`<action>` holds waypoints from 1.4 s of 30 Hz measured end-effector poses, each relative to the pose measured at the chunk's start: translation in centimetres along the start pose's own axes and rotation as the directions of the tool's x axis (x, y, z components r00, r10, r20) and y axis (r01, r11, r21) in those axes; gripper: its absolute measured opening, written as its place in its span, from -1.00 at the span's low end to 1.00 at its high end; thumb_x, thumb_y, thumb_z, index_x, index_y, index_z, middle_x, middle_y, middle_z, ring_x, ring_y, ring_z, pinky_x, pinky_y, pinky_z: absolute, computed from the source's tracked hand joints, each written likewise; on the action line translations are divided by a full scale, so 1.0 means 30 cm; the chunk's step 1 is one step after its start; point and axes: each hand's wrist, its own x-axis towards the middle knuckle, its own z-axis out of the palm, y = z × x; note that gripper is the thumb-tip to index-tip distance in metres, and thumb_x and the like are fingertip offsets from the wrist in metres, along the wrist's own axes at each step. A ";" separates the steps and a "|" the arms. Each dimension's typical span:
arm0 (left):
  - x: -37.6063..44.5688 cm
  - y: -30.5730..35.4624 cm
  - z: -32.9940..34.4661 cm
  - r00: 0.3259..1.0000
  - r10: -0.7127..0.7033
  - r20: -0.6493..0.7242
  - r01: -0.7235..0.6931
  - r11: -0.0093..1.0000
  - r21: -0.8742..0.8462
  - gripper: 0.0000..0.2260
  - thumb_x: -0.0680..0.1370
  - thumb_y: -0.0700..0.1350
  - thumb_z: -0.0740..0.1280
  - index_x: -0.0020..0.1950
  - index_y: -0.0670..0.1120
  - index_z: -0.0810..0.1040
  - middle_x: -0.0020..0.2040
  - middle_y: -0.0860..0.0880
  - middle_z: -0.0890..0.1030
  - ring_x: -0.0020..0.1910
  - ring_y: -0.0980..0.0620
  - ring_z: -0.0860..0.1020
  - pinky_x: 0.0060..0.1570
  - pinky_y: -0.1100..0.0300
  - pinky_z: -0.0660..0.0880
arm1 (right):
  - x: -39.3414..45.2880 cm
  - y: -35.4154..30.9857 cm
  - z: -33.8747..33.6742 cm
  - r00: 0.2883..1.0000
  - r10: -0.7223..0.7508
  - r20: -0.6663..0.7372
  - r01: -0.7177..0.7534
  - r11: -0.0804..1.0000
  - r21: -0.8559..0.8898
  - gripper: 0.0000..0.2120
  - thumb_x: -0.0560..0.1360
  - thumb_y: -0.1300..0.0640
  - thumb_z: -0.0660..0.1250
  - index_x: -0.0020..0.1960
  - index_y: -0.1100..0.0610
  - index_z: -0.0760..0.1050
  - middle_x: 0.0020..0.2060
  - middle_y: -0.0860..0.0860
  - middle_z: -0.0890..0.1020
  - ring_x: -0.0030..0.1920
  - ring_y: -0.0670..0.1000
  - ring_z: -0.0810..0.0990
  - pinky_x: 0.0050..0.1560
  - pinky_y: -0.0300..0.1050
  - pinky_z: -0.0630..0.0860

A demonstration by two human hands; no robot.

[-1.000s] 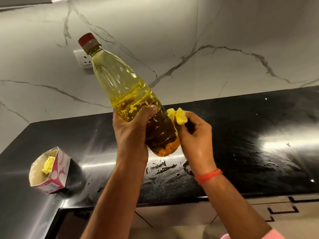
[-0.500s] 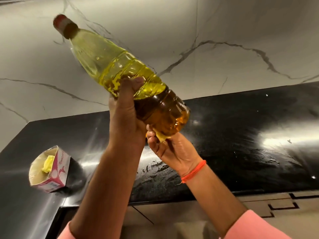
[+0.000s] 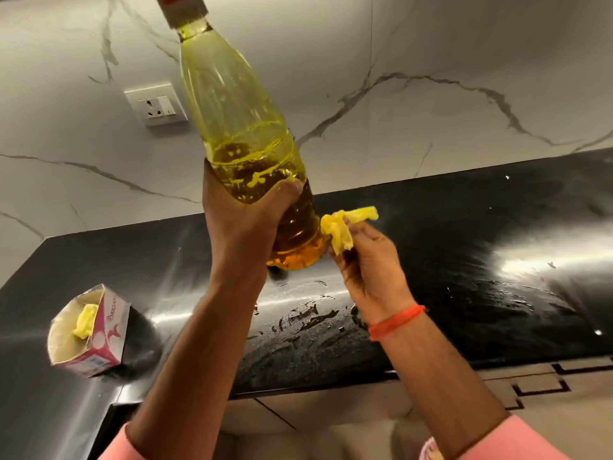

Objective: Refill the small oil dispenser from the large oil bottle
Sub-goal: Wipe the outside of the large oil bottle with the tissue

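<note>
While left grip [image 3: 245,224] clenches oil bottle [image 3: 238,127] midway | right grip [image 3: 365,260] pinches yellow wad [image 3: 341,227] beside base

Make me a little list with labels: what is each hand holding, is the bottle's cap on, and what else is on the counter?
left hand: the left hand grips the big oil bottle around its lower half, lifted above the counter
bottle: tilted, red cap on, oil only in the lower part
right hand: the right hand pinches a crumpled yellow tissue beside the bottle's bottom
counter: black, shiny, with wet smears near the front edge
box: an open pink and white box on the left, yellow wad inside
wall: marble, with a socket
small dispenser: not in view
</note>
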 end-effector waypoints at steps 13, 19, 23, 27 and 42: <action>0.005 0.017 -0.078 0.998 -0.029 0.057 0.034 0.994 -0.100 -0.29 0.28 -0.14 0.54 0.40 -0.17 0.40 0.10 -0.20 0.63 0.07 -0.20 0.68 0.01 -0.02 0.65 | -0.029 0.115 -0.096 0.928 0.284 0.240 -0.042 0.722 -0.690 -0.91 0.53 0.30 0.41 -0.01 0.19 0.68 -0.14 0.05 0.75 -0.11 -0.03 0.72 -0.06 -0.18 0.63; 0.015 -0.062 -0.180 0.997 -0.062 0.051 0.065 0.997 -0.051 -0.23 0.27 -0.14 0.56 0.43 -0.15 0.37 0.12 -0.10 0.61 0.06 -0.05 0.68 0.03 0.11 0.61 | -0.055 0.111 -0.183 0.995 0.090 0.044 -0.044 0.785 -0.618 -0.92 0.52 0.27 0.41 0.00 0.21 0.64 -0.16 0.06 0.74 -0.14 -0.06 0.70 -0.12 -0.23 0.61; -0.024 -0.126 -0.204 0.993 -0.103 0.048 0.105 0.993 -0.046 -0.21 0.21 -0.07 0.58 0.41 -0.09 0.40 0.10 -0.03 0.63 0.05 0.02 0.69 0.01 0.17 0.62 | -0.061 0.054 -0.075 0.982 -0.101 0.162 0.181 0.754 -0.631 -0.90 0.54 0.24 0.39 0.04 0.17 0.63 -0.14 -0.05 0.74 -0.06 -0.11 0.70 -0.03 -0.27 0.58; -0.025 -0.193 -0.239 0.993 -0.109 0.048 0.111 0.993 -0.050 -0.24 0.23 -0.07 0.58 0.38 -0.03 0.40 0.13 -0.05 0.62 0.08 -0.01 0.68 0.04 0.15 0.62 | -0.058 0.045 -0.001 0.980 -0.102 0.171 0.190 0.731 -0.655 -0.88 0.61 0.22 0.32 0.08 0.09 0.60 -0.08 -0.05 0.73 0.02 -0.07 0.71 0.06 -0.18 0.62; 0.278 -0.649 -0.481 0.957 -0.251 -0.142 0.282 0.918 0.277 -0.33 0.29 -0.12 0.69 0.26 0.09 0.41 0.13 0.04 0.62 0.13 0.06 0.64 0.26 -0.09 0.59 | -0.097 0.165 -0.144 0.991 -0.035 -0.127 -0.041 0.836 -0.547 -0.28 0.10 -0.28 0.64 0.08 0.13 0.59 -0.16 0.15 0.73 -0.28 0.04 0.72 -0.39 -0.19 0.59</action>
